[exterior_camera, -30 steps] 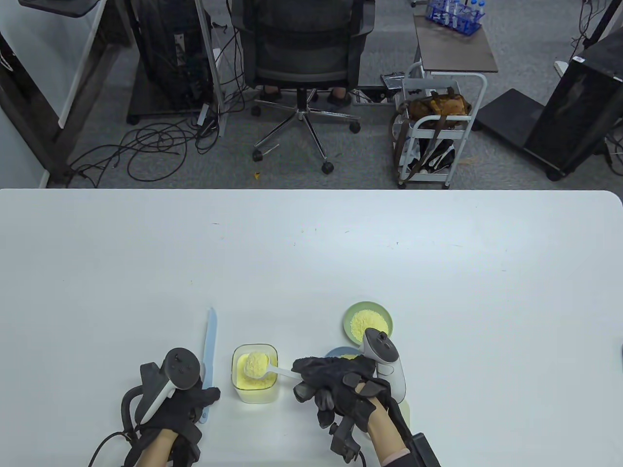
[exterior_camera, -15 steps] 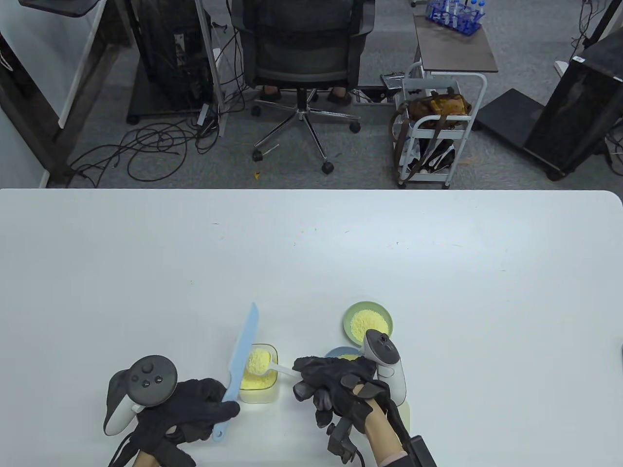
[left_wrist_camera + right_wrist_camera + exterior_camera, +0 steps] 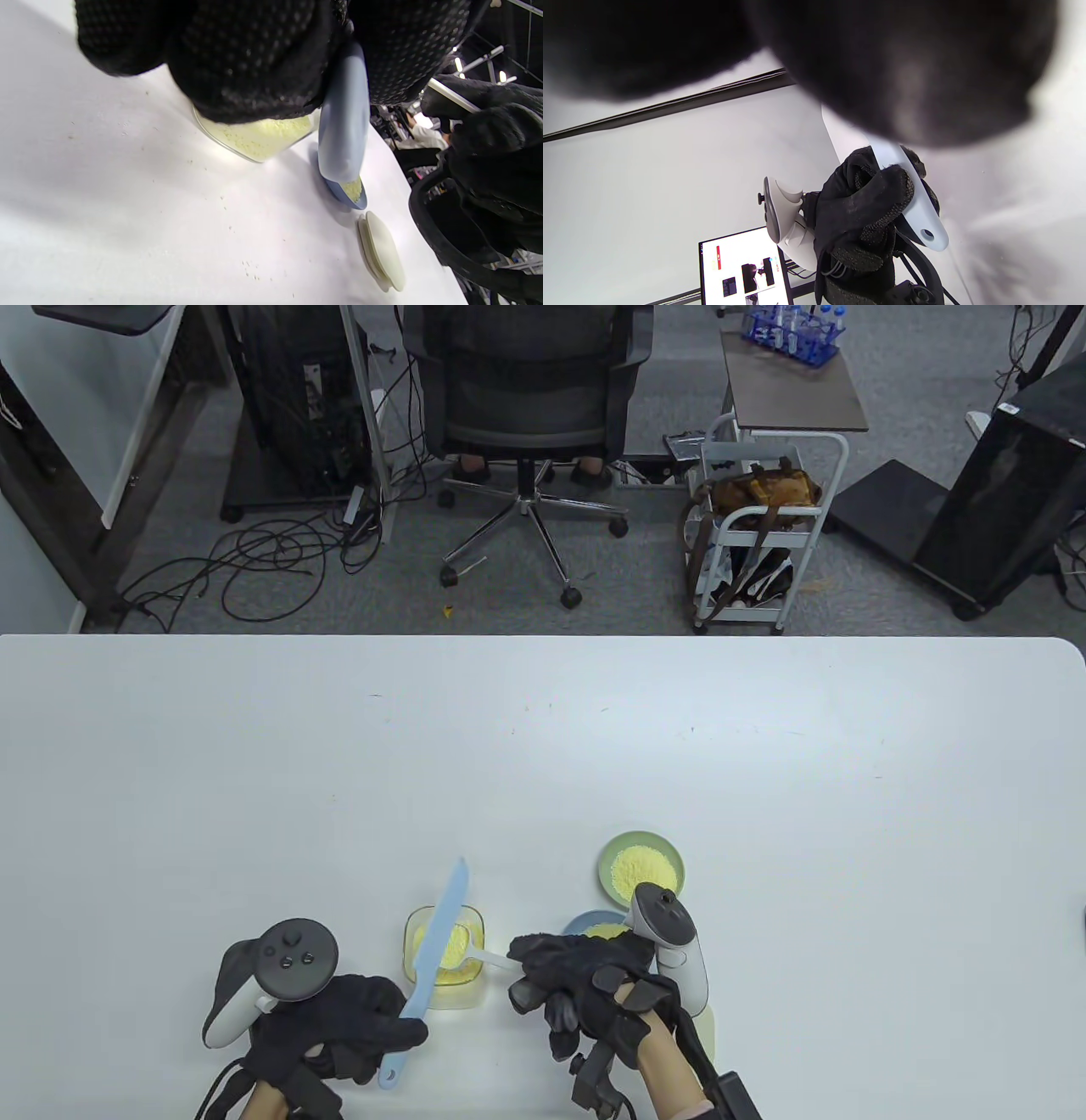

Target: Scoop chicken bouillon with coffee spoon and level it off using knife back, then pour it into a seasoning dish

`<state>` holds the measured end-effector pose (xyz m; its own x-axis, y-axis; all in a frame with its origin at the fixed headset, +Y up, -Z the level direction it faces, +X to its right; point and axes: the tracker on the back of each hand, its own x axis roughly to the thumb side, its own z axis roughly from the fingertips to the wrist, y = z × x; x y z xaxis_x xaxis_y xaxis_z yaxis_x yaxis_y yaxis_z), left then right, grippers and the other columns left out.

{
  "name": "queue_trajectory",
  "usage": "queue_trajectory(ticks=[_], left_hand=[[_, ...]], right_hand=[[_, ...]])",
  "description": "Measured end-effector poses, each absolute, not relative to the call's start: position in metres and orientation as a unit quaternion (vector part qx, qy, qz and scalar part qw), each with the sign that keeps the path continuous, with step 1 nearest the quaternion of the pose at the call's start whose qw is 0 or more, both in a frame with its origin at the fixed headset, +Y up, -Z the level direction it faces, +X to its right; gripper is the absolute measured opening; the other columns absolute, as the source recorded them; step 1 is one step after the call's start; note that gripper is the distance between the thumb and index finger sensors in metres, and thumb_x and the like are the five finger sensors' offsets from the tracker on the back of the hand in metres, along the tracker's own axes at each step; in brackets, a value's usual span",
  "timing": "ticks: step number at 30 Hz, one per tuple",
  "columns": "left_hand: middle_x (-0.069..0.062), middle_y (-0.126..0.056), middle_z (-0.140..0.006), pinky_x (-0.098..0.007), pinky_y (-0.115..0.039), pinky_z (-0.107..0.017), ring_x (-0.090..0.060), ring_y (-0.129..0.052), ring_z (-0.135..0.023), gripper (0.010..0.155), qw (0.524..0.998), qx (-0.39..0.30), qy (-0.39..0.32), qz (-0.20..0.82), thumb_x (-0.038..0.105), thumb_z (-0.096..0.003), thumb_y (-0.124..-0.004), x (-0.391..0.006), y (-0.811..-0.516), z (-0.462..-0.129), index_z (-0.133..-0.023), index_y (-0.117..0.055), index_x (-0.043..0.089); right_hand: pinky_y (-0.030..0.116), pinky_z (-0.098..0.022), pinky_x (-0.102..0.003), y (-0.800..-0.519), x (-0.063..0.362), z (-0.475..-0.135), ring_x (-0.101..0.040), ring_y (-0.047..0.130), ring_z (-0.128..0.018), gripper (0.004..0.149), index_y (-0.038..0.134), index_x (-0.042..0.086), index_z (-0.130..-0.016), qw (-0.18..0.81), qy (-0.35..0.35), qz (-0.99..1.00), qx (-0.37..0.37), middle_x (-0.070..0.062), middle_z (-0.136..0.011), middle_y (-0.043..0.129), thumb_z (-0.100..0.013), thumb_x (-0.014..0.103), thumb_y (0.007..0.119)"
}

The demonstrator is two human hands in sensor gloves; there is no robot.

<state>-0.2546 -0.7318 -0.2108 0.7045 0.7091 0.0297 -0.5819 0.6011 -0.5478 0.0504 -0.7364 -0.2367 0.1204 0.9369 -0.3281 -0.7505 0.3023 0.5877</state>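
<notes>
Since half a second ago, the light-blue knife [image 3: 434, 959] has swung rightward: its blade now lies across the clear bouillon container [image 3: 445, 958] and over the spoon bowl, tip toward 1 o'clock, where before it ran along the container's left edge. The left hand [image 3: 339, 1035] has shifted slightly right with it. The right hand [image 3: 585, 984] and both dishes are unchanged.

Left hand: fingers and thumb curled round the knife handle, whose holed butt end projects toward 6 o'clock; the right wrist view shows the same grasp [image 3: 865, 212]. Right hand: fingers curled, pinching the handle of the white coffee spoon [image 3: 484, 957], which points toward 9 o'clock into the container; the heap of yellow bouillon on the bowl is mostly hidden under the blade. Whether blade and powder touch cannot be told.

At 1 o'clock from the container stands the green seasoning dish [image 3: 640, 869], holding yellow bouillon. A blue dish [image 3: 585, 922], also with powder, lies between the two, partly under the right hand. In the left wrist view, cream discs [image 3: 379, 250] lie stacked just beyond the blue dish [image 3: 345, 192] on the white table [image 3: 543, 746].
</notes>
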Motion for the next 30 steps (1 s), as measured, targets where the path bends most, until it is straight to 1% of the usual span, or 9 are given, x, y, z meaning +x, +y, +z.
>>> queue_trajectory(ticks=[5, 7, 10, 13, 15, 18, 23, 27, 30], left_hand=[[-0.008, -0.101, -0.040, -0.037, -0.084, -0.030, -0.010, -0.100, -0.015, 0.048, 0.877, -0.251, -0.116, 0.393, 0.047, -0.0394, -0.093, -0.268, -0.728, -0.213, -0.067, -0.089, 0.009], [-0.008, -0.100, -0.042, -0.037, -0.084, -0.031, -0.010, -0.100, -0.016, 0.047, 0.882, -0.231, -0.090, 0.400, 0.047, -0.0397, -0.092, -0.277, -0.727, -0.214, -0.068, -0.088, 0.009], [-0.008, -0.101, -0.043, -0.037, -0.084, -0.032, -0.011, -0.101, -0.018, 0.048, 0.892, -0.192, -0.018, 0.409, 0.046, -0.0402, -0.090, -0.291, -0.731, -0.216, -0.070, -0.088, 0.009], [-0.009, -0.101, -0.044, -0.038, -0.084, -0.031, -0.011, -0.102, -0.018, 0.048, 0.915, -0.167, 0.069, 0.360, 0.045, -0.0403, -0.090, -0.304, -0.741, -0.220, -0.070, -0.088, 0.008], [-0.009, -0.101, -0.044, -0.038, -0.084, -0.031, -0.011, -0.102, -0.018, 0.048, 0.925, -0.173, 0.099, 0.324, 0.045, -0.0397, -0.090, -0.305, -0.750, -0.223, -0.070, -0.088, 0.008], [-0.009, -0.101, -0.044, -0.038, -0.084, -0.032, -0.011, -0.102, -0.019, 0.049, 0.923, -0.224, 0.110, 0.293, 0.045, -0.0392, -0.090, -0.301, -0.765, -0.227, -0.071, -0.088, 0.008], [-0.010, -0.102, -0.044, -0.038, -0.084, -0.031, -0.012, -0.102, -0.018, 0.049, 0.929, -0.251, 0.126, 0.243, 0.045, -0.0371, -0.091, -0.299, -0.776, -0.230, -0.069, -0.088, 0.008], [-0.007, -0.099, -0.037, -0.036, -0.084, -0.029, -0.009, -0.099, -0.012, 0.046, 0.942, -0.239, 0.133, 0.195, 0.047, -0.0315, -0.092, -0.298, -0.778, -0.231, -0.061, -0.089, 0.013], [-0.006, -0.099, -0.036, -0.035, -0.084, -0.029, -0.008, -0.098, -0.011, 0.047, 0.949, -0.227, 0.138, 0.167, 0.048, -0.0288, -0.091, -0.297, -0.777, -0.230, -0.060, -0.089, 0.014]], right_hand=[[0.091, 0.002, -0.022, -0.736, 0.055, -0.235, 0.006, 0.094, -0.008, 0.042, 0.050, -0.015, -0.076, 0.748, 0.324, 0.561, 0.142, -0.033, -0.044, 0.081, -0.047, 0.011, 0.066], [0.091, 0.001, -0.022, -0.737, 0.056, -0.235, 0.006, 0.094, -0.009, 0.042, 0.050, -0.015, -0.076, 0.751, 0.322, 0.559, 0.141, -0.033, -0.045, 0.081, -0.047, 0.011, 0.066], [0.091, 0.001, -0.022, -0.738, 0.057, -0.235, 0.006, 0.094, -0.009, 0.042, 0.050, -0.014, -0.076, 0.752, 0.318, 0.559, 0.144, -0.032, -0.045, 0.081, -0.047, 0.011, 0.066], [0.091, 0.000, -0.022, -0.741, 0.056, -0.234, 0.005, 0.094, -0.009, 0.042, 0.050, -0.013, -0.077, 0.751, 0.325, 0.556, 0.150, -0.032, -0.046, 0.080, -0.048, 0.012, 0.066], [0.091, 0.000, -0.022, -0.743, 0.056, -0.234, 0.005, 0.094, -0.009, 0.042, 0.050, -0.013, -0.077, 0.751, 0.325, 0.554, 0.150, -0.032, -0.046, 0.080, -0.048, 0.012, 0.066], [0.091, 0.000, -0.022, -0.743, 0.055, -0.233, 0.005, 0.094, -0.009, 0.042, 0.050, -0.013, -0.077, 0.752, 0.327, 0.552, 0.152, -0.032, -0.046, 0.080, -0.048, 0.012, 0.066], [0.091, 0.000, -0.022, -0.742, 0.058, -0.233, 0.006, 0.094, -0.009, 0.042, 0.050, -0.013, -0.077, 0.757, 0.323, 0.547, 0.155, -0.032, -0.046, 0.080, -0.048, 0.012, 0.066], [0.091, 0.000, -0.022, -0.741, 0.060, -0.231, 0.006, 0.094, -0.009, 0.042, 0.050, -0.013, -0.077, 0.759, 0.320, 0.544, 0.159, -0.031, -0.046, 0.080, -0.048, 0.012, 0.066], [0.091, 0.000, -0.022, -0.741, 0.061, -0.231, 0.006, 0.094, -0.009, 0.042, 0.050, -0.013, -0.077, 0.761, 0.321, 0.541, 0.160, -0.032, -0.046, 0.080, -0.048, 0.012, 0.066]])
